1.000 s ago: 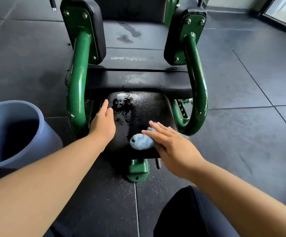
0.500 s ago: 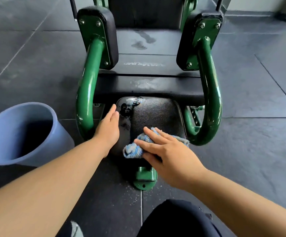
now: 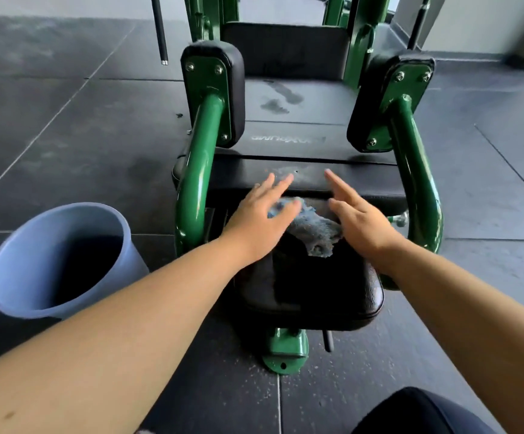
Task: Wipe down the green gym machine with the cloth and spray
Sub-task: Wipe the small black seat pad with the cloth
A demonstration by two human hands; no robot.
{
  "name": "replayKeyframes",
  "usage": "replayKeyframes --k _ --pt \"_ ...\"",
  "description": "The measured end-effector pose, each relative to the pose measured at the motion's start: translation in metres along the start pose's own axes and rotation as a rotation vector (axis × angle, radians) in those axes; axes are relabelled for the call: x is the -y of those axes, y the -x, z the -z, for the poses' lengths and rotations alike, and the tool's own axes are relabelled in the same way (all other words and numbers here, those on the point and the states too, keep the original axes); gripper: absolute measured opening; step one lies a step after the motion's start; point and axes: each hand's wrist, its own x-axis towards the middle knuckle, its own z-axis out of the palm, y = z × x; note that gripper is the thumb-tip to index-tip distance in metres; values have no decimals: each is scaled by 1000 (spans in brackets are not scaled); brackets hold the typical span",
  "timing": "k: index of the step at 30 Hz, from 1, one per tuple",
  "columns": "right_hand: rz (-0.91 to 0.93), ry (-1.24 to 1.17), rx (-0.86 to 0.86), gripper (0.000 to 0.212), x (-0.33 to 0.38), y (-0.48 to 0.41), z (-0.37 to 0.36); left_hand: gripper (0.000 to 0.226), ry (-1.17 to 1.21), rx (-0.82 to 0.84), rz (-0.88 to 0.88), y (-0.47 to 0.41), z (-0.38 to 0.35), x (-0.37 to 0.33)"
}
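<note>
The green gym machine (image 3: 191,183) stands in front of me with black pads and two curved green arms. On the far end of its small black seat pad (image 3: 314,296) lies a crumpled blue and white cloth (image 3: 314,228). My left hand (image 3: 260,214) reaches over the cloth's left end with straight fingers and touches it. Just right of the cloth is my right hand (image 3: 358,217), fingers straight and pointing forward. Both hands are blurred. No spray bottle is in view.
A blue-grey plastic bucket (image 3: 54,261) stands on the dark floor tiles to the left of the machine. The larger seat (image 3: 289,101) behind shows wet marks. The machine's green foot (image 3: 285,349) is bolted to the floor near my dark-clothed knee (image 3: 423,411).
My right hand has come off the top of the cloth and now sits beside it. My left hand moved from the pad's left edge onto the cloth. Both hands reached farther forward.
</note>
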Motion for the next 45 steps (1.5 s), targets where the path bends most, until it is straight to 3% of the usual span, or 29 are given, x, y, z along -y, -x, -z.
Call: replayKeyframes --k 2,7,10,13,15,18,21,24,25,30,35,38,41,45 --pt "-114 169 -147 46 -16 6 9 42 -289 132 -139 -6 -7 1" --pt "-147 232 -99 41 -30 7 -2 32 -369 102 -320 22 -7 14" --pt "-149 198 -122 41 -35 8 -2 29 -366 73 -157 1 -4 12" --pt "-148 224 -116 41 -38 7 -4 49 -320 -51 -58 -45 -10 12" --pt "-143 221 -125 41 -38 5 -3 50 -323 -56 -63 -55 -11 13" --pt "-151 210 -114 42 -37 9 1 13 -243 -28 -69 -20 -2 13" --pt "-140 166 -119 42 -37 13 -2 40 -232 -19 -105 27 2 20" --pt "-136 163 -121 41 -34 12 -2 20 -331 -90 -157 18 -5 22" --pt "-137 161 -120 41 -35 11 -1 7 -341 -123 -135 0 -8 21" --pt "-129 149 -128 41 -40 11 -1 28 -375 -244 144 -68 -26 19" --pt "-124 198 -118 42 -38 9 -2 31 -225 -116 -22 23 -9 24" --pt "-132 229 -103 42 -33 10 -2 48 -231 44 -167 83 1 24" --pt "-136 225 -103 42 -31 11 -2 44 -261 185 -171 53 9 21" --pt "-133 200 -127 41 -35 9 -1 33 -275 54 -80 -19 -6 25"
